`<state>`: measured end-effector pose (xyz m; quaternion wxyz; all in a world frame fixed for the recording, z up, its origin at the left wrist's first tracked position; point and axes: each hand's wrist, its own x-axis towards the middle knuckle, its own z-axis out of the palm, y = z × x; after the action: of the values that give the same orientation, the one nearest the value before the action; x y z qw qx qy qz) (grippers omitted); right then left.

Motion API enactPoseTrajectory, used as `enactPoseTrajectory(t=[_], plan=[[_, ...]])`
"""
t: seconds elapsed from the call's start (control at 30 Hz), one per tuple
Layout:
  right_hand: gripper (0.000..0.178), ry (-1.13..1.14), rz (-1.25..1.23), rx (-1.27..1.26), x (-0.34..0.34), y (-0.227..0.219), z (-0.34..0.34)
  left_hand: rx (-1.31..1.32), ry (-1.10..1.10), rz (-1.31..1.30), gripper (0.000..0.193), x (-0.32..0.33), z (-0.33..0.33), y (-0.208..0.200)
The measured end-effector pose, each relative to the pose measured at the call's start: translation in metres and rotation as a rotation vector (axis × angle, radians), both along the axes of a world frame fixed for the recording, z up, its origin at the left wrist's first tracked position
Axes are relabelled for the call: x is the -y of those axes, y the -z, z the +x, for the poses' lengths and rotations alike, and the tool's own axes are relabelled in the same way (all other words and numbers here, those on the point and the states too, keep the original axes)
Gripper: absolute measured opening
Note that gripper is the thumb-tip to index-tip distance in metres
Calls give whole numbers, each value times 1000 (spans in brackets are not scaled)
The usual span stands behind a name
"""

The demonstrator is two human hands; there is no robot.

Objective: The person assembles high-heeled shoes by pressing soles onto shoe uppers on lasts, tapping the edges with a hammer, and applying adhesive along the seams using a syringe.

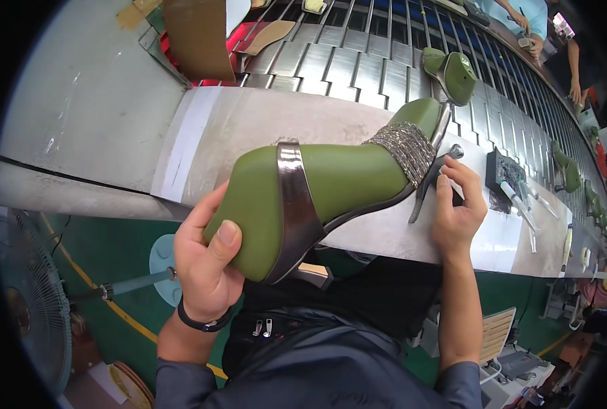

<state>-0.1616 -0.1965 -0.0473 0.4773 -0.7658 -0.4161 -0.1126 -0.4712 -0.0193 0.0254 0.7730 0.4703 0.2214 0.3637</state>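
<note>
A green shoe last [348, 170] wears a sandal upper: a shiny dark strap [292, 198] around its broad heel end and a glittery strap [407, 151] across the toe part. Along its lower edge runs a dark sole [365, 216]. My left hand [215, 255] is closed around the heel end, holding the last tilted above the bench. Beside the glittery strap is my right hand [459, 204], thumb and forefinger drawn together next to a dark strip [423, 198]. What sits between these fingertips cannot be made out.
The pale bench [242, 116] borders a slatted metal conveyor [365, 65] carrying another green last [457, 78]. Right of my right hand stand a black box [504, 177] and white-handled brushes or pens [518, 204]. A fan [34, 307] stands left; a co-worker's hands [528, 34] show far right.
</note>
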Motion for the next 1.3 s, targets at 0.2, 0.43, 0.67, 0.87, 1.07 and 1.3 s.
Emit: enactPoseTrajectory(t=[0.2,0.43,0.67,0.87,1.07,1.3], plan=[[20,-135,111,-128,-11,-13,-39,-10,-4,0,67,7,-13,-2],[88,-709,434,-1328,-5,-57,-45,1,-17,401,62,-2,-21,18],[74,-515,328,-910,-9,-43,-103,-268,-16,1371,59,-71,12,44],[81,-652,-126,-184,6,-23,-129,-415,201,1096,60,-71,26,63],[61,-27,-504,309,-4,-42,-47,-429,167,1130,73,-56,35,65],[63,-52,-698,206,-29,-32,1,-575,59,1229,96,-43,52,85]])
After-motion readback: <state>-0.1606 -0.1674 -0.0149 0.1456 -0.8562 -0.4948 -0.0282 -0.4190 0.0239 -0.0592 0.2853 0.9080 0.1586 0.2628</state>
